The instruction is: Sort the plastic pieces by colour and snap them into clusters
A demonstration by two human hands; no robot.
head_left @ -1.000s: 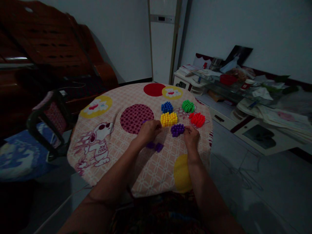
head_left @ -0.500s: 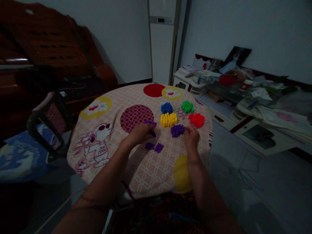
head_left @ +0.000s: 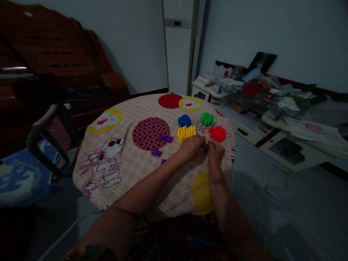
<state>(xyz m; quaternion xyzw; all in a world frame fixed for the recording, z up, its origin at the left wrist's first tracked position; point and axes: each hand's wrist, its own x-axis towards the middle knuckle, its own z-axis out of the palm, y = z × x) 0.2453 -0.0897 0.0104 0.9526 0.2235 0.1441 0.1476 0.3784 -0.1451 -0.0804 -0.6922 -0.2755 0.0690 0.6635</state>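
Note:
A purple knobbly cluster (head_left: 203,146) lies at the right of the table, mostly hidden behind my left hand (head_left: 191,146). My left fingers are closed over it. From the right, my right hand (head_left: 216,149) pinches at the cluster's edge, its fingertips close to the left ones. Just beyond my left hand sits a yellow knobbly cluster (head_left: 186,133). Loose purple pieces (head_left: 161,137) lie left of my hands, two of them on or by the dark red printed circle. One more purple piece (head_left: 163,161) is partly covered by my left forearm.
Blue (head_left: 184,120), green (head_left: 207,119) and red (head_left: 218,133) clusters stand farther back on the round table with its patterned cloth (head_left: 141,108). A folding chair (head_left: 51,137) is at the left. A cluttered glass-topped cabinet (head_left: 244,94) runs along the right wall.
My left hand has moved right, from the loose purple pieces to the purple cluster, and now covers it. A purple piece now shows where that hand was. My right hand stays by the cluster.

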